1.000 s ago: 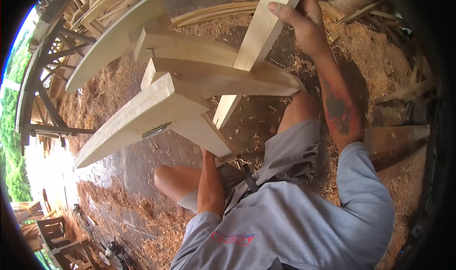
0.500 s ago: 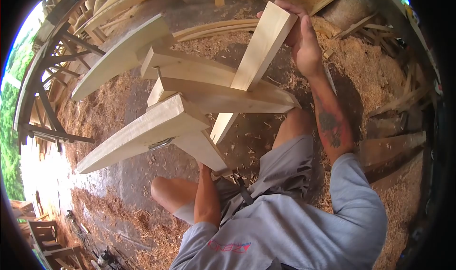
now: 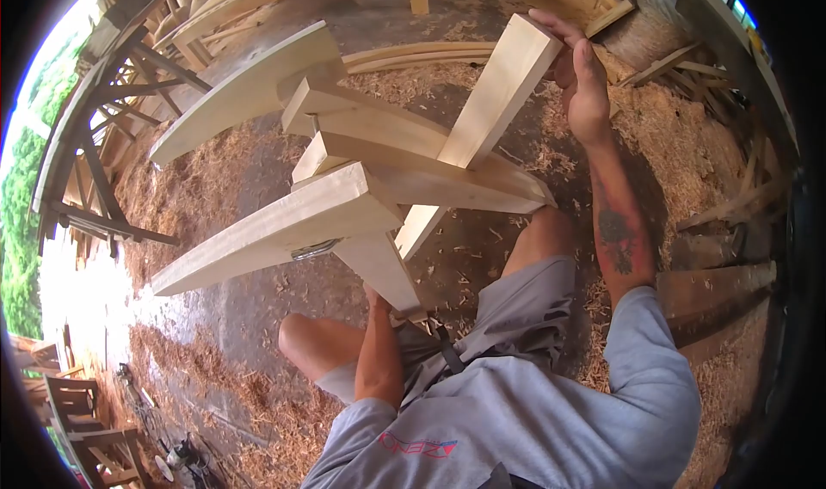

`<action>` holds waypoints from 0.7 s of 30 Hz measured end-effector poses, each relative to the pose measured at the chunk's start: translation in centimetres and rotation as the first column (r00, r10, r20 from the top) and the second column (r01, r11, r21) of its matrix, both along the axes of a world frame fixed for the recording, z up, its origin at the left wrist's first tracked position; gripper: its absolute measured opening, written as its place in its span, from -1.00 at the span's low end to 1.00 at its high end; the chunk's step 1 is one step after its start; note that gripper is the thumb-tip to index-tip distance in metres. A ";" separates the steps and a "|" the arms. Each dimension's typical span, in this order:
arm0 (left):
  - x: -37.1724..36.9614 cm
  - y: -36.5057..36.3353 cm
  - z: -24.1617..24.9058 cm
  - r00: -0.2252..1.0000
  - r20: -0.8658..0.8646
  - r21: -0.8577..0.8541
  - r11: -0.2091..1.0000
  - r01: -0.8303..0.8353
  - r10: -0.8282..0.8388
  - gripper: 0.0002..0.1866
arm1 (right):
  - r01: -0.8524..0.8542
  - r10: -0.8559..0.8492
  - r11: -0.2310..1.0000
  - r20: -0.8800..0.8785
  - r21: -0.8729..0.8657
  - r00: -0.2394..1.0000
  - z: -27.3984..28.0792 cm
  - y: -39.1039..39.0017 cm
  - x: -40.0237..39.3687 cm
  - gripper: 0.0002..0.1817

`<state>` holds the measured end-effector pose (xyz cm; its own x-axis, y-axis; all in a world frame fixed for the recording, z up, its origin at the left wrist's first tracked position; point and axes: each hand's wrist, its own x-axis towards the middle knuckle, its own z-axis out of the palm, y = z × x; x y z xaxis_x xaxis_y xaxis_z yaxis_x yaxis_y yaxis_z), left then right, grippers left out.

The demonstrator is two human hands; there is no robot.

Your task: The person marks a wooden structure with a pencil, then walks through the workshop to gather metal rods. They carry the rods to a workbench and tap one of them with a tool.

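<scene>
A pale wooden frame of joined pieces stands before me. My right hand (image 3: 583,85) is at the top of a slanted square post (image 3: 503,89), with its fingers bent round the far edge and the thumb up. My left hand (image 3: 373,300) is mostly hidden behind a short tapered leg (image 3: 379,270), low near my lap. A long curved board (image 3: 267,222) with a metal clamp-like piece (image 3: 315,250) beneath it joins that leg. Two parallel crosspieces (image 3: 430,175) (image 3: 379,119) run to the right, and another curved board (image 3: 249,89) lies at the far left.
Wood shavings (image 3: 215,377) cover much of the dark floor (image 3: 465,274). Long thin strips (image 3: 413,56) lie beyond the frame. Stacked timber frames (image 3: 103,153) stand at the left, a full sack (image 3: 641,29) at the upper right, and tools (image 3: 185,459) at the lower left.
The frame and my right hand appear slightly farther right in view, as does the background. The fingers of my right hand show less beyond the post's left edge.
</scene>
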<state>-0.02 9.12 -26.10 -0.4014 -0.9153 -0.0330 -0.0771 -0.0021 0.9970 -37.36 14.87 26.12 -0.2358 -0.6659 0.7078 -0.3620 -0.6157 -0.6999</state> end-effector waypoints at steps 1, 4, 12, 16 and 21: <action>-0.1 0.0 0.0 1.000 -0.002 -0.008 1.000 -0.001 0.001 -0.64 | 0.004 -0.004 1.000 -0.002 0.001 1.000 0.1 0.2 0.0 -0.41; -0.2 0.1 -0.1 1.000 0.016 -0.049 0.999 0.000 0.001 -0.64 | -0.069 0.069 0.998 0.043 -0.008 0.997 0.8 0.7 0.1 -0.50; -0.8 -0.3 -0.4 0.982 0.180 -0.392 0.920 0.026 0.049 -0.64 | 0.004 -0.015 0.998 -0.196 -0.055 0.980 1.6 0.5 0.0 -0.57; -0.4 -0.6 -0.5 0.980 -0.196 0.268 0.959 0.094 -0.042 -0.59 | -0.014 0.011 1.000 -0.170 -0.021 0.985 1.4 -0.1 -0.5 -0.56; -0.4 -0.2 -0.1 0.990 -0.136 0.229 0.971 0.068 -0.038 -0.60 | 0.117 -0.103 0.992 -0.230 0.050 0.968 3.3 0.7 0.8 -0.69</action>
